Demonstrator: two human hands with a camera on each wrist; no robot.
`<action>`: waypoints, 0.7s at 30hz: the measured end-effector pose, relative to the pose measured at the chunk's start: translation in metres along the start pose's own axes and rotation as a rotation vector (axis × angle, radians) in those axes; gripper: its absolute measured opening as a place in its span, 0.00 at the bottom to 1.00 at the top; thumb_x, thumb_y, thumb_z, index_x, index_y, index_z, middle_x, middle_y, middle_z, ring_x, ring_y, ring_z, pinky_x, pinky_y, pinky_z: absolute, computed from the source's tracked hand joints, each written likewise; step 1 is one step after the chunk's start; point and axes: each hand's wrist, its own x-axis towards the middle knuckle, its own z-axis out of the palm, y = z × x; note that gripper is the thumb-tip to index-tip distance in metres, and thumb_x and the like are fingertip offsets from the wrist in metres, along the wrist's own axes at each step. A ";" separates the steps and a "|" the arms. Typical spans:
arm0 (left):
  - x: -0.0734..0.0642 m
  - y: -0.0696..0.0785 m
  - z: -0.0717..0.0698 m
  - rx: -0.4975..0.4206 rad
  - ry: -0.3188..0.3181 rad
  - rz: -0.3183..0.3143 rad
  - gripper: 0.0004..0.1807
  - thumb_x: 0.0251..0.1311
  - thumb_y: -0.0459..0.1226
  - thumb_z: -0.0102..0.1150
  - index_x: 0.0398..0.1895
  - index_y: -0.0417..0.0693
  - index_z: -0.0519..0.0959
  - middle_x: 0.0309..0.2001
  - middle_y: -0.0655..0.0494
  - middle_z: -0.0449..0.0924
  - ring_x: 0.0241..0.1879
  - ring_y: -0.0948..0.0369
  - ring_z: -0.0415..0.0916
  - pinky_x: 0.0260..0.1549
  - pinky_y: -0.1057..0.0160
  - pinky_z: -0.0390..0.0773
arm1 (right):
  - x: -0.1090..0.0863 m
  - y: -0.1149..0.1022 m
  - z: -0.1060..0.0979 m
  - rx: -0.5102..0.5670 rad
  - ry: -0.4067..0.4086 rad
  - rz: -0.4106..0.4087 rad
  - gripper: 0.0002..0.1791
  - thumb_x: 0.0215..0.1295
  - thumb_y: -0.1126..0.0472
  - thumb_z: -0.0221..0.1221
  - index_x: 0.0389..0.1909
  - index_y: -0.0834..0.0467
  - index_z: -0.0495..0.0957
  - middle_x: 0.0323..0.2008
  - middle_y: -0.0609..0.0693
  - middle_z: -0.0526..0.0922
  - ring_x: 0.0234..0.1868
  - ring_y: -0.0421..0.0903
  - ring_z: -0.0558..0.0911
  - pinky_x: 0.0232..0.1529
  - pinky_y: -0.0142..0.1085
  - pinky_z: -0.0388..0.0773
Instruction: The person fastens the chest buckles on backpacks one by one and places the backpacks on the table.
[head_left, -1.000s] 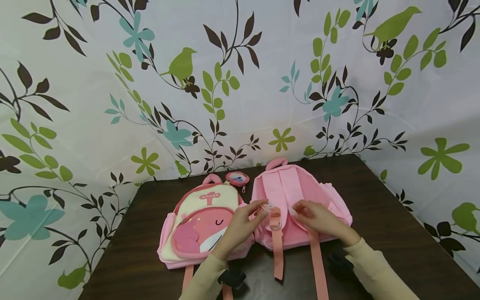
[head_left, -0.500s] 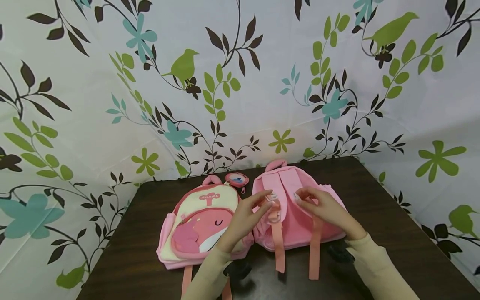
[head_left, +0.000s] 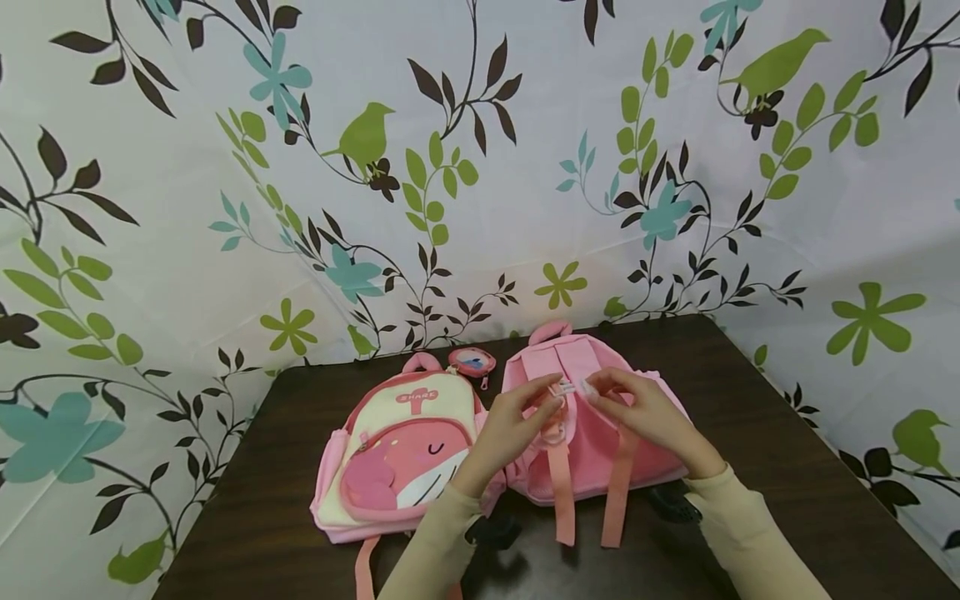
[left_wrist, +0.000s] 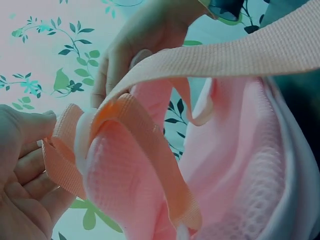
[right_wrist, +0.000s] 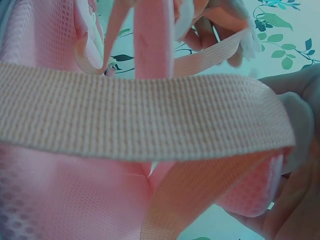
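A pink backpack lies with its back and shoulder straps facing up. My left hand pinches a white plastic buckle on orange webbing at the left shoulder strap, fingers and thumb curled. Opposite it, my right hand pinches a small whitish buckle piece by the right shoulder strap, mostly hidden by the fingers. The two sets of fingertips are close together. In the left wrist view, orange webbing loops near the left thumb. A white ring sits by the right hand in the right wrist view.
A cream and pink shark backpack lies front up on the left, close to the pink one. A small round pouch hangs at its top. Loose strap ends trail over the dark table. Patterned cloth covers the wall behind.
My left hand has moved right and slightly up with the buckle, closing the gap to the right hand. The right strap's loose end has swung left and now hangs shorter.
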 end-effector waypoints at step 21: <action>0.002 -0.011 0.009 0.092 -0.093 0.053 0.23 0.74 0.46 0.55 0.67 0.48 0.76 0.51 0.58 0.85 0.48 0.67 0.80 0.49 0.60 0.81 | 0.000 0.002 0.000 -0.065 -0.054 -0.058 0.09 0.65 0.59 0.68 0.45 0.49 0.84 0.36 0.40 0.82 0.38 0.44 0.77 0.43 0.44 0.77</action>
